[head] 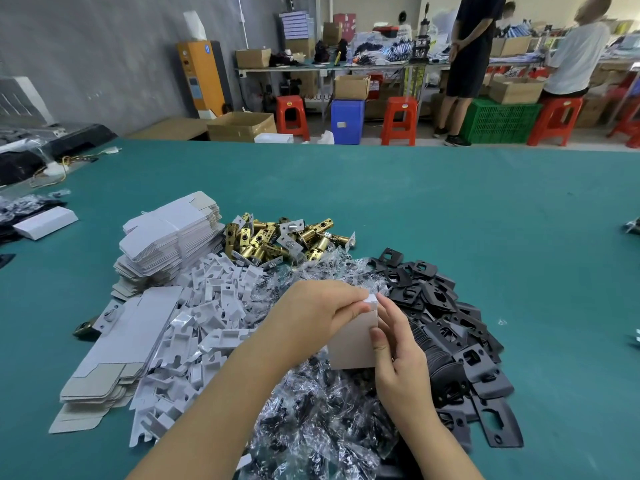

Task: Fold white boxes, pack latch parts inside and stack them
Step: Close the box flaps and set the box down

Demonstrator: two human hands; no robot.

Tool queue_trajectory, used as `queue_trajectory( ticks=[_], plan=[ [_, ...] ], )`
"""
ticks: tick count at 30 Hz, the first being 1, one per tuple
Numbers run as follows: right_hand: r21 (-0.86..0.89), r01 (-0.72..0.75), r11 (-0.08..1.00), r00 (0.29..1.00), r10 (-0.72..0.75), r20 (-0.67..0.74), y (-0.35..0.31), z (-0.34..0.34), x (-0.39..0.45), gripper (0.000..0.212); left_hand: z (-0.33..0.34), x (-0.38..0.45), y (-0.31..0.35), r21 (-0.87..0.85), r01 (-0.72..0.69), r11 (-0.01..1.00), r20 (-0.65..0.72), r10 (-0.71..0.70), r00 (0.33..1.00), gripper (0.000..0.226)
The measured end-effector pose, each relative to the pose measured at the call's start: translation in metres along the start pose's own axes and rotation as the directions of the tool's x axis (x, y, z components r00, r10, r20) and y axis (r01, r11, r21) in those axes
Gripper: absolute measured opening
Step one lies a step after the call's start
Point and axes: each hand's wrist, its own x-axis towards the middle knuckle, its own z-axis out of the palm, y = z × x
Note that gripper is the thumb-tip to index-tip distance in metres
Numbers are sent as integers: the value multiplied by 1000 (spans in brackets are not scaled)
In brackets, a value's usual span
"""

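Note:
I hold a small white box [353, 341] upright over the parts piles. My left hand [311, 317] pinches its top flap at the upper corner. My right hand [398, 344] grips the box's right side, thumb on the front face. Flat white box blanks [173, 237] lie stacked at the left, with more blanks [114, 351] nearer me. Brass latch bolts [287, 240] are heaped behind. White plastic inserts [207, 317], clear bags of screws [322, 420] and black strike plates [450, 327] surround my hands.
The green table [485, 220] stretches far and to the right. A folded white box [45, 223] lies at the far left among dark bagged parts. Beyond the table stand red stools [398, 119], cartons, a green crate and two people at another bench.

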Motion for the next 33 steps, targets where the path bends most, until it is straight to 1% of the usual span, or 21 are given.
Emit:
queue_trajectory(
  ticks=[2,4,8,11,16,21,25,28,33],
  plan=[
    [7,7,1000,1000,-7,-5,2,1,-1,48,1,0,-2,-48,3,999,0,-3,1000,27],
    [15,8,1000,1000,-8,-6,3,2,-2,48,1,-2,-5,-154,50,987,13,-48,999,28],
    [21,15,1000,1000,-15,2,4,2,-1,49,-1,-7,-11,-374,215,902,139,-175,975,35],
    [0,36,999,999,-36,-1,3,2,-1,53,-4,-9,-13,-448,311,838,217,-236,947,38],
    [-4,32,999,999,-32,0,2,1,-1,55,-4,-8,-13,-463,325,825,248,-231,941,36],
    [-1,38,999,999,-38,3,0,1,-1,56,-10,-2,-18,-417,347,840,343,-208,916,43],
    [-38,35,999,999,-35,-1,1,0,-1,56,-16,4,-17,-364,385,848,396,-233,888,39],
    [-28,25,999,1000,-25,0,1,0,-1,56,-15,6,-17,-333,393,857,409,-244,879,37],
    [-23,39,999,999,-39,-12,0,0,-1,60,-11,2,-16,-378,353,856,379,-204,902,39]
  ],
)
